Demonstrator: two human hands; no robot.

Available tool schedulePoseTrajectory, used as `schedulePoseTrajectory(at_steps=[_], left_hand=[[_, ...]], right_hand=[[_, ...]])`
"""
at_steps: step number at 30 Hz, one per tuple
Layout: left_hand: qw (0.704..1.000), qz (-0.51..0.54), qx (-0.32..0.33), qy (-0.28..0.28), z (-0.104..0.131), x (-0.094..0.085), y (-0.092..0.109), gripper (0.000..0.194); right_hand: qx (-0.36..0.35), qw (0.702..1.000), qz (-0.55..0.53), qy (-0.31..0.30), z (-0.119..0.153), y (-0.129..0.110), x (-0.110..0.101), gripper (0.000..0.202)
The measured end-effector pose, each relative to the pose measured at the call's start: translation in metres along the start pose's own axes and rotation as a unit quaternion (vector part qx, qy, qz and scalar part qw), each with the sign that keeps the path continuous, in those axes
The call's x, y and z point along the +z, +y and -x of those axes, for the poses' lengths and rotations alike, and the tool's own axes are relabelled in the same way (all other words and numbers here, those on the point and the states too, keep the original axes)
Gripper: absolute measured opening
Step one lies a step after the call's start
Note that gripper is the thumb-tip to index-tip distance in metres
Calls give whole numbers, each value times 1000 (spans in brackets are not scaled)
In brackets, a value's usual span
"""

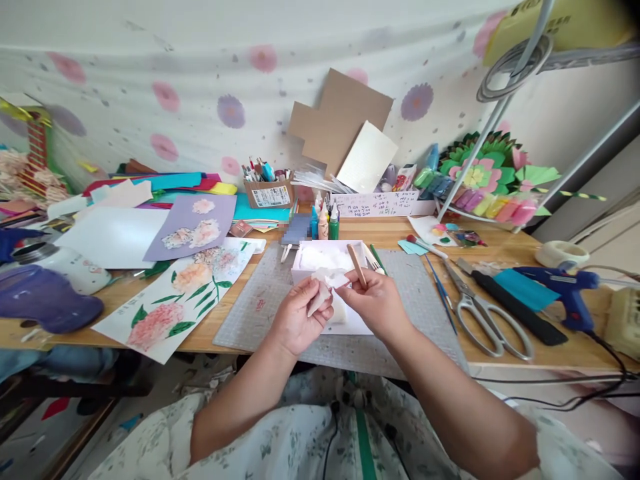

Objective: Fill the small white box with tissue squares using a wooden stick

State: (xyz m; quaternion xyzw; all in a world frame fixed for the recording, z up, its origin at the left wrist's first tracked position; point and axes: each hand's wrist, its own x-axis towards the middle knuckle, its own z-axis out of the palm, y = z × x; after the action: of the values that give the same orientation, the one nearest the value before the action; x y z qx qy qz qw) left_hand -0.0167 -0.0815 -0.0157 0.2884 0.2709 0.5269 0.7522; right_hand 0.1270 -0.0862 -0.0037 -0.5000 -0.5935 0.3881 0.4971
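Note:
My left hand (pixel 301 316) pinches a thin, crumpled white piece of paper (pixel 320 301) over the middle of the mat. My right hand (pixel 376 301) meets it from the other side, its fingertips at the paper's edge. A flat wooden stick (pixel 357 267) rises from between the fingers of my right hand. Just beyond and under both hands lies a white open box (pixel 300 268) with fluffy white material (pixel 325 256) inside. My hands hide part of the box and of whatever lies in its near half.
A grey cutting mat (pixel 250 313) covers the table's middle. To the right lie scissors (pixel 487 313), a black-handled cutter (pixel 525 310) and a blue glue gun (pixel 570 287). Paint bottles (pixel 323 223) stand behind the box. A flower picture (pixel 175 300) and purple card (pixel 195 223) are on the left.

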Motion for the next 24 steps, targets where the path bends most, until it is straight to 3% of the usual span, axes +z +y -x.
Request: schedulePoseTrajectory(at_steps=[6, 9, 11, 14, 17, 21, 24], left_hand=[[997, -69, 25, 18, 5, -16, 9, 27], [988, -153, -4, -6, 13, -23, 14, 23], [954, -294, -14, -60, 16, -25, 17, 24], [843, -514, 30, -157, 19, -22, 17, 28], [770, -595, 44, -227, 21, -18, 15, 21], [731, -632, 42, -254, 23, -12, 16, 19], [765, -609, 76, -195, 15, -7, 24, 18]], right_hand=[[9, 994, 110, -25, -27, -12, -33, 7], [14, 985, 169, -28, -55, -11, -46, 4], [22, 979, 198, -36, -75, -4, -49, 3], [31, 972, 226, -63, -99, 7, -50, 9], [27, 971, 228, -62, -108, 13, -52, 5], [8, 982, 184, -33, -106, 14, -65, 18], [6, 992, 122, -28, -102, 11, -74, 28]])
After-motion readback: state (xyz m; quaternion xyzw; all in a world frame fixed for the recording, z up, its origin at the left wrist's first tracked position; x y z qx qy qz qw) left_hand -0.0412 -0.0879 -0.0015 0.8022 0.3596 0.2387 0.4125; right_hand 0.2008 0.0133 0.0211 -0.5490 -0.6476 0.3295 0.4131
